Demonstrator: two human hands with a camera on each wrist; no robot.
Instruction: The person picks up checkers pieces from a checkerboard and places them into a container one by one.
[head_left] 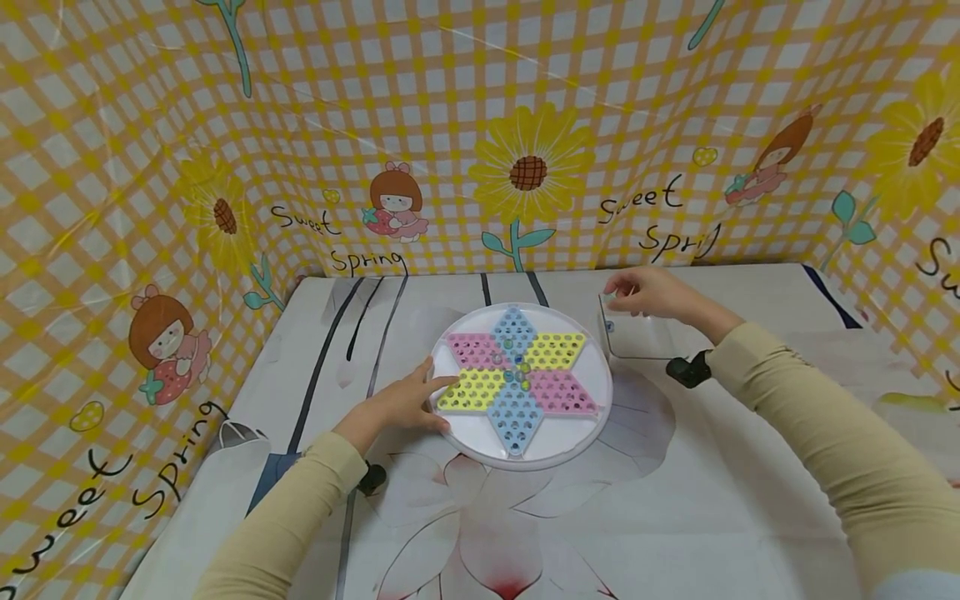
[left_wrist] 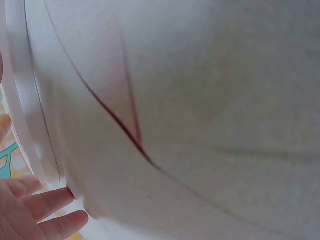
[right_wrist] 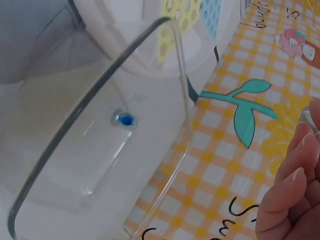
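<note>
A checked cloth point(head_left: 442, 100) of yellow, orange and white, printed with sunflowers, little figures and the words "Sweet Spring", rises at the far side and both flanks of a pale table point(head_left: 712, 500) whose cover bears flower drawings. The person's beige right sleeve point(head_left: 825, 442) reaches in from 4 o'clock and the left sleeve point(head_left: 292, 508) from 7 o'clock. Between them lies a round white game board point(head_left: 566, 433), flat on the table, with a six-pointed star of dimpled sections: blue at 12 and 6, yellow at 2 and 8, pink at 4 and 10. At the board's 2 o'clock, just beside it, stands a clear box point(head_left: 645, 340). The left hand point(head_left: 405, 402) touches the board's rim at 9 o'clock, its fingers spread and mostly straight, one reaching onto the top near the yellow section. The right hand point(head_left: 648, 296) is over the box's far edge, fingers bent, fingertips towards the box's 10 o'clock; they pinch a small clear marble point(right_wrist: 306, 117), partly hidden by the fingers. Several coloured marbles point(head_left: 524, 385), among them green, blue and yellow ones, sit clustered about the board's centre. A single blue marble point(right_wrist: 126, 119) lies inside the box, at its 9 o'clock as the head view shows it.
</note>
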